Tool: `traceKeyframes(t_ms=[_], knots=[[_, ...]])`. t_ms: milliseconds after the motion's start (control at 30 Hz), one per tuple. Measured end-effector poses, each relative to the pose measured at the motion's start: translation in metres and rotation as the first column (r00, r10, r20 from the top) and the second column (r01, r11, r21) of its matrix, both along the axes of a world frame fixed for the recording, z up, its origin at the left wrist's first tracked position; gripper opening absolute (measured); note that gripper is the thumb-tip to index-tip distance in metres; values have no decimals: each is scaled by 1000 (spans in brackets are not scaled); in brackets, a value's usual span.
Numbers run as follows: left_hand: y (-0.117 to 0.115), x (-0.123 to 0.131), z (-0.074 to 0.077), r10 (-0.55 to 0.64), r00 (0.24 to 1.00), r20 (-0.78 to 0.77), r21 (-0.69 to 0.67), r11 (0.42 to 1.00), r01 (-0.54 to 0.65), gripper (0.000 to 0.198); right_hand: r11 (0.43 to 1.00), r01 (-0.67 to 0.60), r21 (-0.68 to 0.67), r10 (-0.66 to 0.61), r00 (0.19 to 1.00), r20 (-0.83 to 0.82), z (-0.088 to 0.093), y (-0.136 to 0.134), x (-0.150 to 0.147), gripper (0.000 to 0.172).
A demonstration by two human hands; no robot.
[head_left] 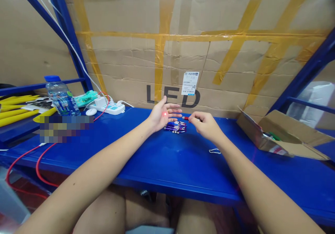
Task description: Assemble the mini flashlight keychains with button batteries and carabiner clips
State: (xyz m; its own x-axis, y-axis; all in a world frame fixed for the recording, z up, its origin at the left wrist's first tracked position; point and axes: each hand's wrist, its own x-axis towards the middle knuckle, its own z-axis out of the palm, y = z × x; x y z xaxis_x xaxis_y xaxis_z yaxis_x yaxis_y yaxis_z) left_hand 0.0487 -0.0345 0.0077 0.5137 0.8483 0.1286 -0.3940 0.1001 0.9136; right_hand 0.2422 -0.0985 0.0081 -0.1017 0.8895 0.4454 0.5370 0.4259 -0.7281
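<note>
My left hand (pixel 160 117) is raised over the blue table with its palm turned inward and fingers spread, holding nothing. A bright red light dot falls on its palm. Facing it, my right hand (pixel 205 125) is closed around a small red laser pointer (pixel 185 118), whose end sticks out toward the left palm. Beneath and between the hands lies a pile of shiny blue and purple metal tubes (pixel 176 127), packed side by side. A silver carabiner clip (pixel 215 151) rests on the table below my right wrist.
To the right stands an open cardboard box (pixel 272 140) with items inside. On the left are a water bottle (pixel 62 96), a white power strip (pixel 113 107), red cables (pixel 39 169) and yellow-handled items (pixel 18 117). A large taped carton (pixel 125 63) walls off the back.
</note>
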Motion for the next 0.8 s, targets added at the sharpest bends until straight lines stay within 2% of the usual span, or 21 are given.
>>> traceKeyframes(t_ms=[333,467,633,800], knots=[[-4,1,4,-35,999,-34,6,999,35,61,999,-22,30,22,1000,20,3,-4,-3,27],[-5,3,0,-59,998,-9,30,998,60,61,999,-25,43,23,998,58,2,-4,-4,29],[9,11,-10,-7,1000,-20,26,1000,8,60,998,-6,56,2,997,74,-2,-1,-2,29],[17,16,-10,8,999,-32,53,999,-6,61,993,62,102,-69,995,71,-3,2,1,29]])
